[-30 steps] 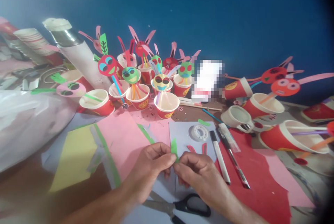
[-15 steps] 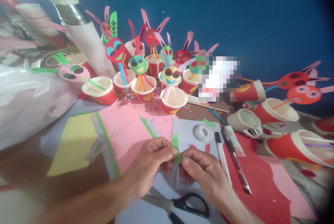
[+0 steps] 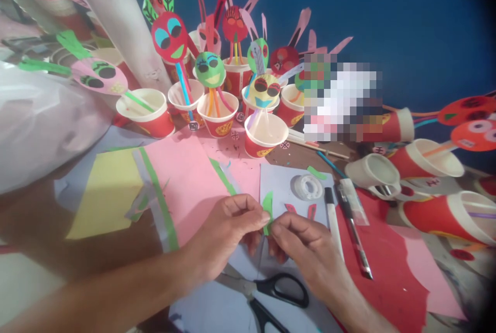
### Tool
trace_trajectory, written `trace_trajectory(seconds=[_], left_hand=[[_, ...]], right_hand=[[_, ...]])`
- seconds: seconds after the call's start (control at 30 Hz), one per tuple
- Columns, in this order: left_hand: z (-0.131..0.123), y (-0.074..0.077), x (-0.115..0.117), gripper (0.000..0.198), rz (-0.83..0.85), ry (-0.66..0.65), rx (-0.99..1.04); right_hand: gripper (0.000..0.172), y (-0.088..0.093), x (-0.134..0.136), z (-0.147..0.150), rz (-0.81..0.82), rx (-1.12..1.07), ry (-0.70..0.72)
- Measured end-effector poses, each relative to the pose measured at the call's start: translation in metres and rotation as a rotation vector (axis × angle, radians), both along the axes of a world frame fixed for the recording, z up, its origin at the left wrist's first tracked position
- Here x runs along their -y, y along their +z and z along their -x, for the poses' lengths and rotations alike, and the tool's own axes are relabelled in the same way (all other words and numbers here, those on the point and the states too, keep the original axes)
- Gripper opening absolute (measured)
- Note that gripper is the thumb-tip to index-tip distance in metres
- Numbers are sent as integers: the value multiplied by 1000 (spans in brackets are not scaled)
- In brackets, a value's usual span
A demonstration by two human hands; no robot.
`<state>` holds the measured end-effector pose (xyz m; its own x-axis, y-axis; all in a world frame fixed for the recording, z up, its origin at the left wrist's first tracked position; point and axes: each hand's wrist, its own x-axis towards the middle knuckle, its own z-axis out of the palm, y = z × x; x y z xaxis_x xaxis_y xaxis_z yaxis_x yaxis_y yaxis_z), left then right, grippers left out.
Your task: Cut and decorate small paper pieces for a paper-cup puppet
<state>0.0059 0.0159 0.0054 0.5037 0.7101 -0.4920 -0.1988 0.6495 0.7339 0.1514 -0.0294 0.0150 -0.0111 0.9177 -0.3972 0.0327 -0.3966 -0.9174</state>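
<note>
A small leaf-shaped piece of green paper (image 3: 267, 202) is pinched upright between my two hands. My left hand (image 3: 232, 229) grips its left side with thumb and forefinger. Thumb and fingers of my right hand (image 3: 302, 245) close on its lower right end. Just beneath my hands lie black-handled scissors (image 3: 281, 290), partly over grey-blue paper. Beyond my fingers, two small red paper pieces with dark marks (image 3: 311, 211) rest on a grey-blue sheet (image 3: 279, 180). A roll of clear tape (image 3: 309, 187) sits at the far side of that sheet.
Red paper cups (image 3: 265, 136) with paper-faced straw figures stand along the back. To the right are a white marker (image 3: 333, 219), a pen (image 3: 356, 237), a white mug (image 3: 374, 175) and red paper (image 3: 387, 266). Pink paper (image 3: 186, 178), yellow paper (image 3: 106, 193) and a plastic bag (image 3: 46, 131) lie left.
The view has tipped downward slightly. The green paper has turned a little and now shows a more pointed, folded-looking shape; both hands keep hold of it.
</note>
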Motion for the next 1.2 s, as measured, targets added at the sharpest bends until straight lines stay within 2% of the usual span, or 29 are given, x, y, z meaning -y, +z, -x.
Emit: trace_trajectory(seconds=[0.7, 0.83, 1.03, 1.2], left_hand=[[0, 2, 0, 16, 1, 24, -60], [1, 0, 1, 17, -20, 16, -68], [1, 0, 1, 18, -27, -8, -83], [0, 1, 0, 19, -24, -3, -92]], right_hand=[[31, -7, 5, -3, -5, 120, 93], [31, -5, 5, -4, -7, 77, 95], [42, -4, 0, -9, -62, -7, 167], [33, -8, 1, -8, -9, -48, 153]])
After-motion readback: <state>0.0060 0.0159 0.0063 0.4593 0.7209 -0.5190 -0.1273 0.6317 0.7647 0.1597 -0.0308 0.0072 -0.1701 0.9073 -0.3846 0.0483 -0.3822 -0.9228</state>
